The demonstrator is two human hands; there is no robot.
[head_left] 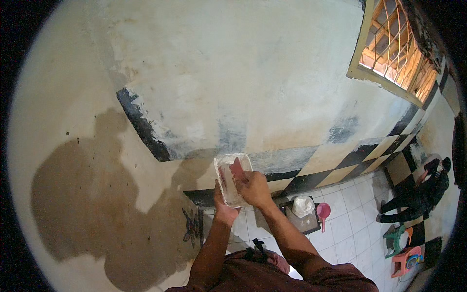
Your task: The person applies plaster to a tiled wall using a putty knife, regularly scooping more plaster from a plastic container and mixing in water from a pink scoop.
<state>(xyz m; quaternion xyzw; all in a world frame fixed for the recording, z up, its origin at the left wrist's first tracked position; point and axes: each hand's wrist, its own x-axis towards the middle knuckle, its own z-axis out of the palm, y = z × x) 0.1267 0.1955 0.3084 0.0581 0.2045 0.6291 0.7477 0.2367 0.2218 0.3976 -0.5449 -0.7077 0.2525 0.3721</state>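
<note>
My left hand [225,209] holds a rectangular whitish plastic container [217,170] from its left side and underneath. Its walls are smeared with white paste. In my right hand [255,189] is a red putty scraper [237,168], its blade inside the container. The fingers are closed on the scraper, and its lower part is hidden by them. Directly ahead stands a wall [194,73] with patchy white filler over dark patches. A black-and-cream checkered band [335,170] runs along its lower part.
On the white tiled floor [345,209], a dark low stand [306,225] bears a white plastic bag [303,207]. Beside it is a pink dipper [323,211]. A person in dark clothes [418,197] is at the right, near green [396,241] and pink stools [400,265]. A barred window [396,46] is upper right.
</note>
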